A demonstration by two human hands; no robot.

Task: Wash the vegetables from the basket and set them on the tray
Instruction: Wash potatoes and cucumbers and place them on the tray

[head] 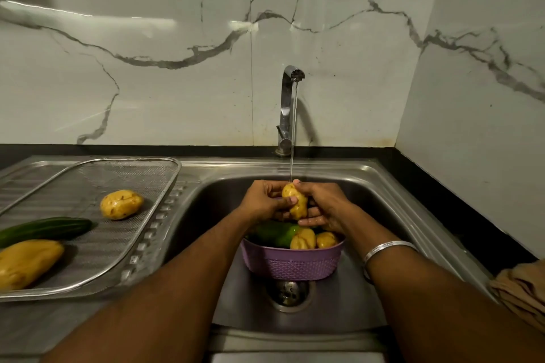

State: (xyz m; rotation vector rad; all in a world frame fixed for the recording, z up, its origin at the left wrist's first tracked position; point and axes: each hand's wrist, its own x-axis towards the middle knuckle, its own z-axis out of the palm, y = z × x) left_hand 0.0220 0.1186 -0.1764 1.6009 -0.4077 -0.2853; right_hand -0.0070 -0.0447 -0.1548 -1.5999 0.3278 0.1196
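A yellow potato [295, 199] is held under the running water between both hands, above the basket. My left hand [264, 200] grips it from the left and my right hand [324, 206] cups it from the right. The purple basket [292, 259] stands in the sink and holds a green cucumber [274, 233] and two potatoes [303, 239]. On the mesh tray [141, 244] at the left lie a potato [121, 204], a dark cucumber [47, 228] and a larger yellow vegetable [28, 262].
The tap [287, 109] runs a thin stream into the steel sink [392, 209]. The drain [290, 293] lies in front of the basket. A tan cloth [522, 289] rests on the black counter at the right. Marble walls close the back and right.
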